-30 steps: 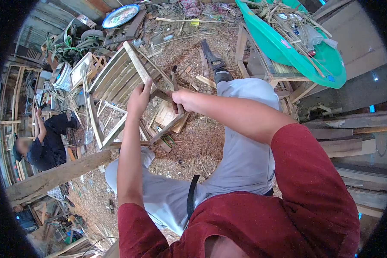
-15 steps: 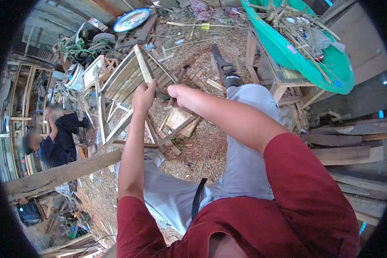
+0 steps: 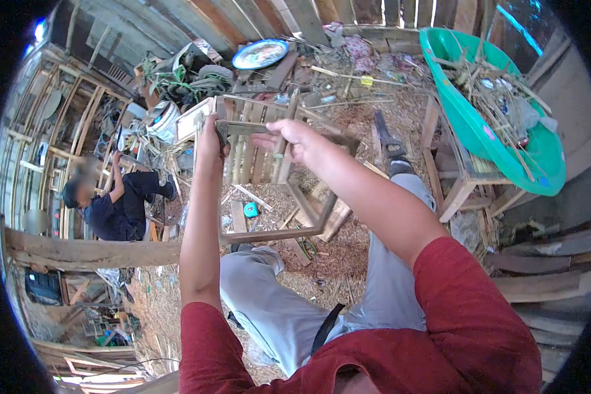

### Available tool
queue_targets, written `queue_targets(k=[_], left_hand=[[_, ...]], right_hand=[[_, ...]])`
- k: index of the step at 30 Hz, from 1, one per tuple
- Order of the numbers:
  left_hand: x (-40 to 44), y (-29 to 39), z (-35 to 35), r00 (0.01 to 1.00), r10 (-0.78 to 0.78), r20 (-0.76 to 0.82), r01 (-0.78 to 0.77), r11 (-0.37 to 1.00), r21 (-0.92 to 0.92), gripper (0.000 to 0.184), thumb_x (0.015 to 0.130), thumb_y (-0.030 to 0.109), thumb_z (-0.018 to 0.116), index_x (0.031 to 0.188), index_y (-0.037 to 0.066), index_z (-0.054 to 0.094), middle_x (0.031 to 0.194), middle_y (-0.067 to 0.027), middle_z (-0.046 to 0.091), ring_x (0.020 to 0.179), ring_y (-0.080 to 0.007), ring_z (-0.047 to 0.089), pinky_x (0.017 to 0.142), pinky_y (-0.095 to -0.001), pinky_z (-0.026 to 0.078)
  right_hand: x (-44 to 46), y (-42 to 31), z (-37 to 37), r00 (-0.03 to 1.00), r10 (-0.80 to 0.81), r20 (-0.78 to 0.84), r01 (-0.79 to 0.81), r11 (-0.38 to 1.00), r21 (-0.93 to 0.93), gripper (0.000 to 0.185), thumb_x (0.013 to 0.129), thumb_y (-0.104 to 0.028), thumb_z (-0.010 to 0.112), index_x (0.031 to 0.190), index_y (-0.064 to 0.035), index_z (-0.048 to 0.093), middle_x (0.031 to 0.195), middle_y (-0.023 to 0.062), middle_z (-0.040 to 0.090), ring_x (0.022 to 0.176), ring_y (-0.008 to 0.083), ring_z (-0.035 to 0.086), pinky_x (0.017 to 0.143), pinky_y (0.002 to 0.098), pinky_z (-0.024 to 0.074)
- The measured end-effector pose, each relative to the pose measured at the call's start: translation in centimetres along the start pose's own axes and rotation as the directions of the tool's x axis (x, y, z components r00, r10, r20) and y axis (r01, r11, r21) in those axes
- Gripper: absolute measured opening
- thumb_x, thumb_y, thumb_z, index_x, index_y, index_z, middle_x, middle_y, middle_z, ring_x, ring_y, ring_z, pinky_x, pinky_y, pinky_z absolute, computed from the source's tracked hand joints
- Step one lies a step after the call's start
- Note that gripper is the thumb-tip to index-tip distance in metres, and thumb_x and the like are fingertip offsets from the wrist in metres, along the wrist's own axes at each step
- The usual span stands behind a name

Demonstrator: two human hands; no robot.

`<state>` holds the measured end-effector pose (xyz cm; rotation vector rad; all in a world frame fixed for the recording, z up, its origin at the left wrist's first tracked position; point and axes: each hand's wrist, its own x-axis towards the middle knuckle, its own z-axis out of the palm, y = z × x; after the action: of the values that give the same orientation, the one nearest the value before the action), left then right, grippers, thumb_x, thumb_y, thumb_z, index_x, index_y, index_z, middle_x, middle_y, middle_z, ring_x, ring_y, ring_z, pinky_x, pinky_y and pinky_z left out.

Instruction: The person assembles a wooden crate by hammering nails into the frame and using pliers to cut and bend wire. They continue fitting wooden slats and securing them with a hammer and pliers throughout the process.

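Note:
A wooden chair frame [image 3: 269,234] with a slatted panel is raised in front of me. My left hand [image 3: 211,141] is closed around its left side, near the corner of a crossbar [image 3: 246,127]. At the crossbar's other end, my right hand [image 3: 295,139] lies against the frame beside an upright piece, fingers stretched out and apart. Part of its contact with the wood is hidden. Below, seen through the frame, a turquoise tape measure [image 3: 251,209] lies on the ground. A handsaw [image 3: 391,146] with a dark handle is near my foot.
A green plastic basin [image 3: 450,111] full of wood scraps rests on a wooden stand [image 3: 463,187] at right. To the left, a person [image 3: 115,203] in dark clothes sits beyond a thick horizontal beam [image 3: 92,253]. Planks [image 3: 545,285] are stacked at right; shavings cover the ground.
The chair frame has turned, so its slatted panel and lower bars now face me. My right hand has moved off its earlier closed hold and its fingers have spread. The view has shifted left.

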<state>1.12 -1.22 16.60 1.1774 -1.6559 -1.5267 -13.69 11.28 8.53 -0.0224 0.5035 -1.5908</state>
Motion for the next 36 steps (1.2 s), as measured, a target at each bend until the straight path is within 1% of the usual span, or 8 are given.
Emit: queue_targets(k=[3, 4, 8, 13, 27, 31, 35, 36], left_hand=[[-0.9, -0.1, -1.4, 0.997, -0.021, -0.078, 0.004, 0.979, -0.201, 0.04, 0.1, 0.049, 0.05, 0.086, 0.012, 0.056, 0.061, -0.0026, 0.052, 0.04, -0.0169, 0.045, 0.039, -0.0307, 0.035], [-1.1, -0.9, -2.0, 0.996, -0.026, -0.088, 0.002, 0.963, -0.271, 0.037, 0.1, 0.048, 0.051, 0.09, 0.013, 0.055, 0.064, -0.0022, 0.053, 0.041, -0.0166, 0.045, 0.04, -0.0302, 0.035], [-3.0, -6.1, -1.4, 0.982, -0.086, -0.166, -0.013, 0.854, -0.52, 0.037, 0.099, 0.05, 0.051, 0.088, 0.015, 0.055, 0.067, -0.0016, 0.055, 0.048, -0.0166, 0.05, 0.042, -0.0302, 0.038], [-4.5, -12.4, 2.5, 0.96, -0.236, -0.152, 0.065, 0.715, -0.697, 0.043, 0.098, 0.057, 0.046, 0.097, 0.016, 0.061, 0.077, -0.0032, 0.063, 0.059, -0.0181, 0.056, 0.05, -0.0312, 0.043], [-5.2, -14.7, -0.2, 0.973, -0.226, 0.036, 0.196, 0.738, -0.645, 0.061, 0.103, 0.059, 0.034, 0.106, 0.005, 0.062, 0.081, -0.0091, 0.065, 0.066, -0.0232, 0.061, 0.066, -0.041, 0.052], [-8.6, -15.2, 1.3, 0.967, -0.249, 0.044, 0.229, 0.79, -0.569, 0.061, 0.104, 0.058, 0.034, 0.108, 0.005, 0.065, 0.086, -0.0096, 0.069, 0.075, -0.0235, 0.066, 0.075, -0.0384, 0.053], [-11.5, -17.4, 3.2, 0.965, -0.261, 0.036, 0.242, 0.823, -0.513, 0.061, 0.105, 0.057, 0.035, 0.112, 0.004, 0.065, 0.089, -0.0093, 0.07, 0.084, -0.0232, 0.067, 0.088, -0.0368, 0.049], [-12.5, -17.6, 3.0, 0.972, -0.2, 0.127, 0.237, 0.831, -0.504, 0.048, 0.109, 0.047, 0.034, 0.123, 0.004, 0.051, 0.099, -0.0102, 0.062, 0.083, -0.0198, 0.063, 0.082, -0.0367, 0.052]], right_hand=[[-3.0, -0.3, 2.4, 0.971, -0.17, 0.169, 0.175, 0.984, -0.017, 0.024, 0.1, -0.002, 0.056, 0.121, 0.0041, 0.047, 0.111, 0.021, 0.065, 0.108, 0.0408, 0.07, 0.097, 0.0514, 0.0598], [-3.8, -0.2, 2.9, 0.965, -0.207, 0.162, 0.233, 0.958, -0.166, 0.013, 0.1, -0.001, 0.057, 0.097, -0.0086, 0.047, 0.108, 0.0213, 0.067, 0.114, 0.0389, 0.069, 0.099, 0.0488, 0.0591], [-3.5, 1.4, 2.3, 0.943, -0.269, 0.194, 0.321, 0.888, -0.33, 0.019, 0.101, -0.003, 0.058, 0.096, -0.0108, 0.042, 0.103, 0.0199, 0.067, 0.112, 0.0401, 0.07, 0.097, 0.0477, 0.0599], [-2.4, 3.2, -0.1, 0.965, -0.258, -0.037, 0.202, 0.831, -0.519, 0.018, 0.101, -0.007, 0.061, 0.103, -0.0065, 0.043, 0.113, 0.022, 0.066, 0.111, 0.0373, 0.07, 0.096, 0.0462, 0.0601], [-5.0, 3.6, -3.1, 0.898, -0.438, -0.055, 0.15, 0.419, -0.895, 0.03, 0.098, -0.023, 0.071, 0.095, -0.0087, 0.045, 0.096, 0.0078, 0.066, 0.086, 0.0171, 0.071, 0.07, 0.0307, 0.0588], [-7.1, 3.7, -1.5, 0.963, -0.224, -0.152, 0.062, 0.728, -0.683, 0.038, 0.096, -0.03, 0.075, 0.106, -0.0019, 0.051, 0.098, 0.0121, 0.067, 0.09, 0.0231, 0.072, 0.071, 0.0347, 0.0608], [-8.5, 5.1, -1.7, 0.954, -0.207, -0.217, 0.016, 0.758, -0.652, 0.042, 0.098, -0.025, 0.072, 0.124, 0.0012, 0.052, 0.108, 0.015, 0.067, 0.101, 0.0283, 0.071, 0.085, 0.0377, 0.0629], [-8.8, 5.6, -2.4, 0.955, -0.211, -0.207, 0.029, 0.762, -0.647, 0.041, 0.098, -0.024, 0.072, 0.123, 0.0013, 0.052, 0.109, 0.0154, 0.066, 0.102, 0.029, 0.071, 0.086, 0.0387, 0.0628]])
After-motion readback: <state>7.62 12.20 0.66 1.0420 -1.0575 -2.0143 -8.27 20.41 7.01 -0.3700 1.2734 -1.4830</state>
